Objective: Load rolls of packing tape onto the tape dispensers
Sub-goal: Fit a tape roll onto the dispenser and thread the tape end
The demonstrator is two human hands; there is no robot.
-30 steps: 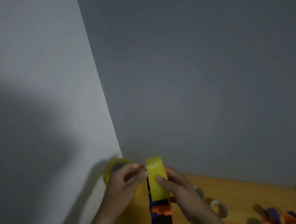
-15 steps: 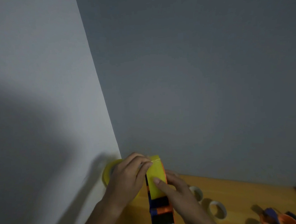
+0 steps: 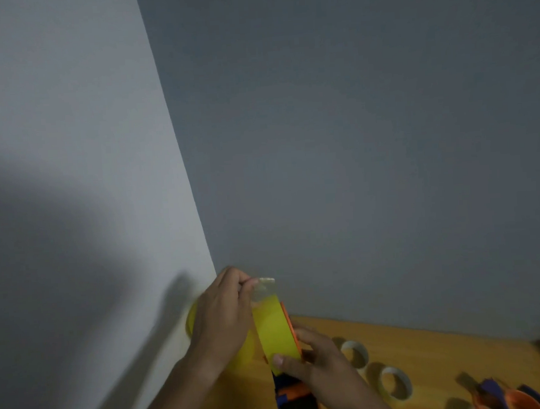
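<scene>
Head view: the left hand (image 3: 220,318) pinches the peeled tape end (image 3: 265,288) above the yellow tape roll (image 3: 275,330), which the right hand (image 3: 316,358) clamps on the dispenser (image 3: 295,402) near the wall corner, with empty cores (image 3: 353,354) on the surface (image 3: 429,346) rightward.

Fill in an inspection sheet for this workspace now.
Surface: wooden table, corner against the walls.
Job's things: yellow tape roll on the orange-blue dispenser; loose tape end lifted.
Clutter: second yellow roll; two empty cores; other dispensers.
Grippers: left hand pinches the tape end; right hand holds the dispenser.
Cables: nothing seen.
Surroundings: bare grey walls.
</scene>
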